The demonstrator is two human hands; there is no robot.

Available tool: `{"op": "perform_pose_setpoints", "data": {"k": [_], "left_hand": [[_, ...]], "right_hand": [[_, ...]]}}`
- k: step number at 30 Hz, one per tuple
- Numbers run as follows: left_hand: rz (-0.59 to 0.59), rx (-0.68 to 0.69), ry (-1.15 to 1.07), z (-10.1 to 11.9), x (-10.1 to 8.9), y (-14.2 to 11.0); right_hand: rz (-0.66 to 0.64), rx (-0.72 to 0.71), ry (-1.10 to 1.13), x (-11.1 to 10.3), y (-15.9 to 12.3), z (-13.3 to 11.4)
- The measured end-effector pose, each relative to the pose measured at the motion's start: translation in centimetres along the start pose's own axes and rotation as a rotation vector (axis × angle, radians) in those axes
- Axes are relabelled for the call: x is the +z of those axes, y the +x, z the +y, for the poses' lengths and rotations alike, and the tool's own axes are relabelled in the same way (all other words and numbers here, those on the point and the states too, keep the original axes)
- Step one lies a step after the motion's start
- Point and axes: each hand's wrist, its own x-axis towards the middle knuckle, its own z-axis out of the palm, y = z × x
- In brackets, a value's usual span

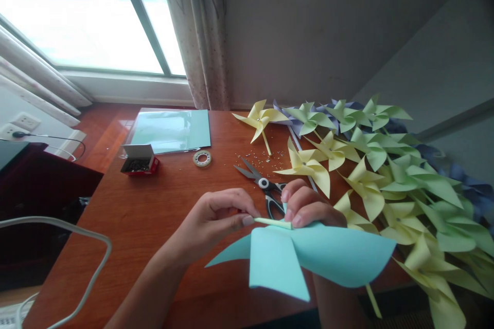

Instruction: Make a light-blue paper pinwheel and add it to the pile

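Note:
A light blue paper pinwheel is held over the wooden table, its folded blades hanging towards me. A thin pale green stick lies across its top. My left hand pinches the stick's left end between thumb and fingers. My right hand is closed on the stick's right end and the pinwheel's centre.
Black-handled scissors lie just behind my hands. A heap of yellow, green and purple pinwheels covers the table's right side. At the back left are light blue paper sheets, a tape roll and a small red box. Small scraps are scattered.

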Motion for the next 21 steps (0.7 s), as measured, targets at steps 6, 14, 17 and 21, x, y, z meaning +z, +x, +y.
{"op": "perform_pose_setpoints", "data": {"k": [6,14,17,21], "left_hand": [[0.039,-0.043,-0.052,0.0,0.2,0.1],[0.172,-0.150,-0.214,-0.2,0.1,0.2],[0.246,-0.181,-0.317,-0.9,-0.1,0.2],[0.334,-0.144,-0.418,-1.6,-0.2,0.4]], "right_hand": [[0.077,0.048,-0.007,0.3,-0.2,0.7],[0.159,0.477,0.157,1.2,-1.1,-0.1],[0.114,0.534,0.169,1.2,-1.0,0.2],[0.097,0.585,0.127,1.2,-0.6,0.4]]}}
